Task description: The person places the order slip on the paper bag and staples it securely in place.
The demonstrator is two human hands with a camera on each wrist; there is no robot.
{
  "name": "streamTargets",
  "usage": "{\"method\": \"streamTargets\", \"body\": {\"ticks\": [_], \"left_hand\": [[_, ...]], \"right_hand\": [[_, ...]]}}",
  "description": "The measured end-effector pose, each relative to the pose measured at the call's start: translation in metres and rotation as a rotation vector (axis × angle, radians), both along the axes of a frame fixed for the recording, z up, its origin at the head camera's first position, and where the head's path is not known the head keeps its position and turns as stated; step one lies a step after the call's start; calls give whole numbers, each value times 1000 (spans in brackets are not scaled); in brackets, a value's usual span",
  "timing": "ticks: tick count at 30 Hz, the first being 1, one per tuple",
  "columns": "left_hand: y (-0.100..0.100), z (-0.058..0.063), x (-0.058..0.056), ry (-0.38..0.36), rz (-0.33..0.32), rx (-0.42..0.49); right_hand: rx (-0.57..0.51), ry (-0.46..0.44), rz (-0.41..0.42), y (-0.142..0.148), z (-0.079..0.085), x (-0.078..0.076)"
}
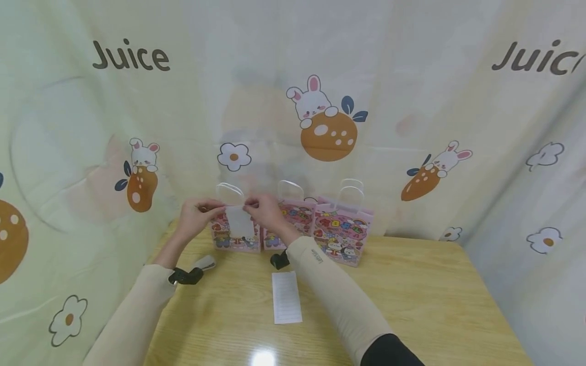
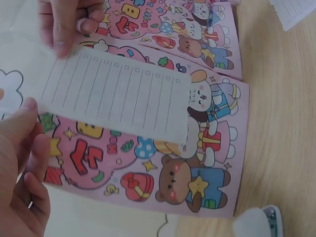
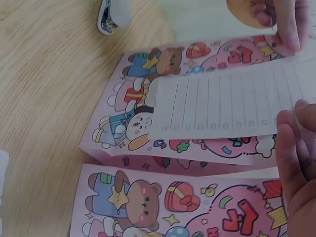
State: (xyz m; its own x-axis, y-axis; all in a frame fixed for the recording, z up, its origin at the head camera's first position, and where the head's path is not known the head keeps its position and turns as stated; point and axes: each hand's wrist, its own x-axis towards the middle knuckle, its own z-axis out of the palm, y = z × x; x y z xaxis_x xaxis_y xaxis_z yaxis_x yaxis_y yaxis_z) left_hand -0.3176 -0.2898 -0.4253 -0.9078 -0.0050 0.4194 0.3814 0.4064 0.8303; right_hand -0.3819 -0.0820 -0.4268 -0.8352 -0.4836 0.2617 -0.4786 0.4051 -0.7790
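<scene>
Both hands are at the top edge of the left pink cartoon gift bag [image 1: 235, 245]. A white lined sheet of paper [image 1: 240, 221] with small checkboxes lies against the bag's front. My left hand [image 1: 197, 216] pinches the sheet's upper left corner between thumb and fingers. At the other upper corner, my right hand [image 1: 266, 211] pinches the sheet at the bag's rim. In the left wrist view the lined sheet [image 2: 116, 94] covers part of the printed front, with a bear and a dog showing beside it.
A middle gift bag [image 1: 297, 216] and a right gift bag [image 1: 343, 236] stand alongside, with white handles. A small white stapler [image 1: 205, 263] lies near the left wrist. Another lined sheet [image 1: 286, 297] rests on the wooden table [image 1: 412, 295]. A printed curtain [image 1: 265, 101] hangs behind.
</scene>
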Motion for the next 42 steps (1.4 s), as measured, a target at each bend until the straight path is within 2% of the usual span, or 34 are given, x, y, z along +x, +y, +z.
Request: {"method": "streamTargets", "body": {"ticks": [5,8,14,23,26,28,33,38,42], "left_hand": [[-17,-28,-5,-15,43,-4],[-25,-38,4,-60,75,-26],[-39,-62,19,-130,84,-53],[-55,-117,39,-286,119,-22],[-55,-133,45,-332,132,-62],[-54,-141,48,-344,118,-108],[-47,-151,50,-299,92,-245],[-43,-152,54,-285,147,-352],[-39,-149,65,-288,156,-410]], "right_hand": [[-14,7,-25,2,-5,-3],[-3,28,-42,3,-5,-4],[-20,49,-67,6,-2,-7],[0,61,-88,11,-3,-7],[-2,46,-85,11,-5,-3],[3,29,-83,11,-6,-1],[3,37,-81,6,-7,0],[0,54,-52,1,-5,1],[12,47,-47,-1,-4,3]]}}
